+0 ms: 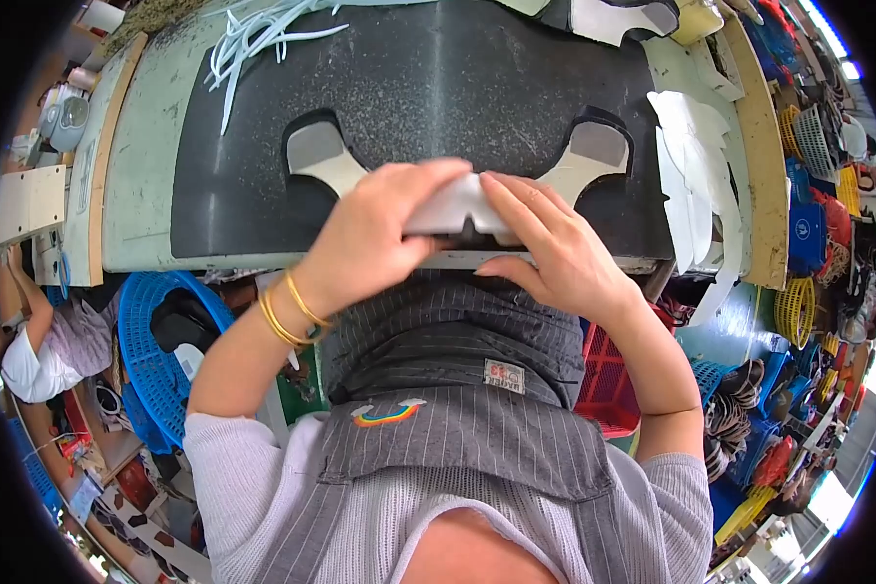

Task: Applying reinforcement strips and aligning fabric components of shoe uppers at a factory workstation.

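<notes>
Grey-white shaped piece (455, 202) (ends splayed on the black mat (428, 78)) gripped at its middle by left hand (375, 238) and right hand (555, 248), fingers closed over it.

My feed is bright and evenly lit, daylight in character, with the strongest light blowing out to white at the far right rim, upper and lower. The black mat (428, 88) in the upper centre shows a soft, dull sheen but no hard glare. Shadows are faint; I see only a thin dark band under the hands at the worktop (146, 195) edge. The centre is sharp enough for me to read fabric stripes and knit. Toward the rim, straight edges bow strongly, detail smears, and a black circular vignette cuts off all four corners of the frame.
</notes>
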